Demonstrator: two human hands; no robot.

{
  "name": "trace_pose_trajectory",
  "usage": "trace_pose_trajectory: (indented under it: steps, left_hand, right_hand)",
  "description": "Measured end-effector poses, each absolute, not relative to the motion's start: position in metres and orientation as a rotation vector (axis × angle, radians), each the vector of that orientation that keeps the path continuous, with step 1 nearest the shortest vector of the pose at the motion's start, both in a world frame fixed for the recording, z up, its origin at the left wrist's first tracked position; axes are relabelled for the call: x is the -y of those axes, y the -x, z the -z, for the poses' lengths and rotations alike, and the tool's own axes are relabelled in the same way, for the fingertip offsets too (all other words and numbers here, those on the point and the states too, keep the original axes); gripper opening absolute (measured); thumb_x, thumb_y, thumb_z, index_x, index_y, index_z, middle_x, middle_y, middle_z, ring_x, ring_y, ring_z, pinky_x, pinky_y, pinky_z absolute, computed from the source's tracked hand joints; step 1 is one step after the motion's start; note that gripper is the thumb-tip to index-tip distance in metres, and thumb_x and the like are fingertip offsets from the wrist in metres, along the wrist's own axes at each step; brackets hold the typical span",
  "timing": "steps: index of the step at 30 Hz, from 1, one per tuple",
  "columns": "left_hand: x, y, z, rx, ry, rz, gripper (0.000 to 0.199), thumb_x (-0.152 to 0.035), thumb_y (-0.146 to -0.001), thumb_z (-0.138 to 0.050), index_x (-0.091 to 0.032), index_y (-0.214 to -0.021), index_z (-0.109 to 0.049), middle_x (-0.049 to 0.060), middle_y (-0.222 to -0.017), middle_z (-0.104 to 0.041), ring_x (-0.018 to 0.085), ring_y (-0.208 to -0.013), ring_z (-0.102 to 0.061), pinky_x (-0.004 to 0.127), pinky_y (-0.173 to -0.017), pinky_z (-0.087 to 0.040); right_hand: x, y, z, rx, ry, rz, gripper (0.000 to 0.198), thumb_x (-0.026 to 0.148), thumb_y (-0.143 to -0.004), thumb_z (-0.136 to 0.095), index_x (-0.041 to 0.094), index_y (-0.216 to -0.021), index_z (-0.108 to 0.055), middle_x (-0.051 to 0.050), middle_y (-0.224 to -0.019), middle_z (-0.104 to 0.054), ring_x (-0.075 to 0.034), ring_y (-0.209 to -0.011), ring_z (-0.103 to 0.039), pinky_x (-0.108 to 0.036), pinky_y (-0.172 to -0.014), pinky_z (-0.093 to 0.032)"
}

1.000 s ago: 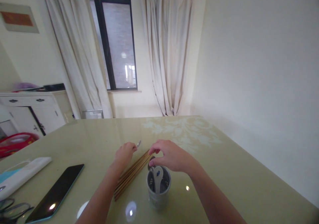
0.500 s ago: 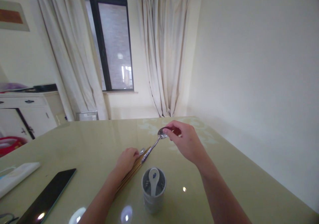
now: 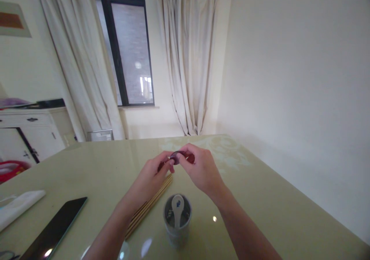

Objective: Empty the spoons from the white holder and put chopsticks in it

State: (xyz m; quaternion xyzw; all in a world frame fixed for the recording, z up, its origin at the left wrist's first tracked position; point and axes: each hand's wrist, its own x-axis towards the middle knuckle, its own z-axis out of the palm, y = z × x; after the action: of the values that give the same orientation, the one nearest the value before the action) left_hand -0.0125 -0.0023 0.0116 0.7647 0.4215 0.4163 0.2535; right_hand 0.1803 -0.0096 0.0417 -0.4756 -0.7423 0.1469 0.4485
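Observation:
Both hands meet above the table around a shiny metal spoon (image 3: 175, 157). My right hand (image 3: 202, 167) pinches the rim of its bowl between thumb and fingers. Against the bowl's left side, my left hand (image 3: 152, 173) is closed, thumb and fingertips on the metal; the handle is hidden, and whether a second spoon is in these fingers I cannot tell. Below the left wrist lies a bundle of wooden chopsticks (image 3: 154, 200), slanting across the glossy tabletop. Between my forearms stands a grey cup (image 3: 177, 235) with a white ceramic spoon (image 3: 177, 206) in it, bowl upward.
A dark flat tablet-like slab (image 3: 56, 229) lies at the left of the green table (image 3: 268, 213). Farther left is a white object (image 3: 21, 206). The wall (image 3: 303, 117) runs along the table's right side, and curtains (image 3: 193, 59) hang beyond its far edge.
My left hand has lifted off the chopsticks and come up to the metal spoon. The right hand has shifted left with that spoon. The small metal piece by the chopsticks no longer shows there.

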Motion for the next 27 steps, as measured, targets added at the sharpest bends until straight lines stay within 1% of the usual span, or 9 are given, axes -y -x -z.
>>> trace_pose_trajectory:
  steps: [2, 4, 7, 8, 10, 11, 15, 18, 27]
  left_hand:
    - [-0.012, 0.026, 0.003, -1.246, -2.096, -1.132, 0.041, -0.048, -0.103, -0.05, -0.02, -0.122, -0.073, 0.003, -0.089, -0.076, 0.02, -0.085, -0.067, 0.029, -0.076, -0.049]
    - [-0.031, 0.044, 0.024, -1.447, -2.074, -1.012, 0.039, -0.047, -0.099, -0.052, -0.02, -0.113, -0.076, 0.004, -0.09, -0.077, 0.021, -0.083, -0.067, 0.029, -0.073, -0.047]
    - [-0.055, 0.067, 0.058, -1.747, -1.995, -0.746, 0.028, -0.037, -0.093, -0.056, -0.021, -0.082, -0.076, 0.002, -0.078, -0.077, 0.022, -0.079, -0.068, 0.028, -0.068, -0.043]
    - [-0.059, 0.072, 0.069, -1.788, -1.973, -0.723, 0.025, -0.034, -0.091, -0.058, -0.021, -0.077, -0.075, 0.002, -0.076, -0.077, 0.022, -0.078, -0.068, 0.027, -0.068, -0.042]
    - [-0.065, 0.077, 0.086, -1.866, -1.924, -0.716, 0.02, -0.028, -0.089, -0.06, -0.021, -0.079, -0.076, 0.002, -0.073, -0.076, 0.022, -0.076, -0.069, 0.027, -0.068, -0.041]
    - [-0.066, 0.077, 0.093, -1.896, -1.901, -0.726, 0.017, -0.027, -0.089, -0.061, -0.02, -0.085, -0.077, 0.002, -0.073, -0.076, 0.021, -0.076, -0.069, 0.027, -0.069, -0.041]
    - [-0.069, 0.077, 0.11, -1.938, -1.831, -0.782, 0.017, -0.026, -0.093, -0.062, -0.018, -0.102, -0.075, 0.003, -0.079, -0.078, 0.021, -0.078, -0.072, 0.026, -0.071, -0.045]
    - [-0.07, 0.077, 0.117, -1.916, -1.814, -0.814, 0.015, -0.025, -0.095, -0.061, -0.018, -0.1, -0.073, 0.004, -0.085, -0.08, 0.02, -0.082, -0.074, 0.027, -0.074, -0.048]
    - [-0.071, 0.072, 0.126, -1.934, -1.828, -0.805, 0.013, -0.019, -0.09, -0.065, -0.017, -0.087, -0.078, 0.009, -0.092, -0.082, 0.023, -0.089, -0.075, 0.031, -0.084, -0.052]
  right_hand:
    - [0.011, -0.182, -0.04, 1.899, 1.26, -0.359, 0.012, 0.027, -0.095, -0.079, 0.022, -0.106, -0.077, -0.001, -0.085, -0.082, -0.018, -0.073, -0.073, -0.027, -0.069, -0.048]
    - [0.012, -0.185, -0.038, 2.031, 1.347, -0.342, 0.018, 0.034, -0.093, -0.083, 0.021, -0.104, -0.078, -0.003, -0.087, -0.081, -0.019, -0.076, -0.073, -0.028, -0.069, -0.047]
    - [0.015, -0.186, -0.03, 2.355, 1.4, -0.334, 0.029, 0.043, -0.084, -0.091, 0.021, -0.099, -0.079, -0.005, -0.09, -0.081, -0.023, -0.082, -0.073, -0.028, -0.066, -0.044]
    - [0.016, -0.185, -0.027, 2.453, 1.404, -0.34, 0.035, 0.046, -0.08, -0.094, 0.021, -0.1, -0.079, -0.005, -0.091, -0.081, -0.024, -0.083, -0.073, -0.028, -0.065, -0.043]
    - [0.016, -0.181, -0.022, 2.589, 1.408, -0.352, 0.045, 0.048, -0.073, -0.098, 0.022, -0.104, -0.079, -0.005, -0.093, -0.081, -0.026, -0.085, -0.074, -0.028, -0.063, -0.042]
    - [0.016, -0.179, -0.02, 2.627, 1.414, -0.351, 0.044, 0.047, -0.073, -0.097, 0.022, -0.104, -0.079, -0.005, -0.094, -0.081, -0.026, -0.086, -0.074, -0.028, -0.062, -0.041]
    - [0.017, -0.172, -0.018, 2.714, 1.423, -0.283, 0.013, 0.022, -0.083, -0.082, 0.02, -0.096, -0.079, -0.007, -0.095, -0.082, -0.025, -0.086, -0.076, -0.028, -0.06, -0.036]
    - [0.018, -0.173, -0.02, 2.753, 1.392, -0.249, 0.015, 0.014, -0.081, -0.074, 0.02, -0.095, -0.079, -0.007, -0.094, -0.083, -0.025, -0.086, -0.077, -0.029, -0.06, -0.036]
    - [0.026, -0.177, -0.022, 2.725, 1.361, -0.16, 0.021, 0.015, -0.088, -0.065, 0.023, -0.089, -0.084, -0.008, -0.09, -0.083, -0.023, -0.082, -0.076, -0.028, -0.069, -0.045]
